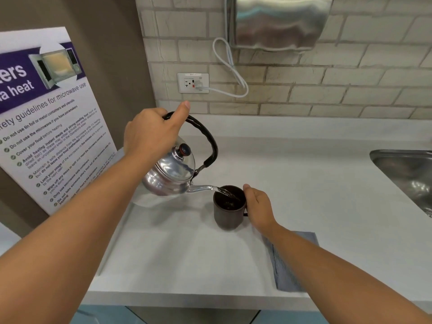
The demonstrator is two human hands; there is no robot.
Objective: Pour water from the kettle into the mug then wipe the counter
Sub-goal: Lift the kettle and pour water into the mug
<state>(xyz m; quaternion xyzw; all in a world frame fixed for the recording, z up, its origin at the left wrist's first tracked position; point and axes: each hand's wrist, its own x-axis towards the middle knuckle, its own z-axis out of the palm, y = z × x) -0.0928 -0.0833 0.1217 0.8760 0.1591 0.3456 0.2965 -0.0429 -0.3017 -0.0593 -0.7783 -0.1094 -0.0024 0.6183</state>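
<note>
A shiny metal kettle [171, 173] is held tilted above the pale surface [315, 183], its black handle [205, 136] gripped from above by the left hand [152, 134]. Water [225, 192] is poured from the spout into a dark brown mug [228, 210] just beside the kettle. The mug's handle side is clasped by the right hand [259, 206]. A grey cloth [286, 265] is laid near the mug, partly covered by the right forearm.

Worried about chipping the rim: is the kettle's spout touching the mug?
Apart. The head view shows the spout ending left of the mug rim, with only the water stream bridging the gap.
</note>
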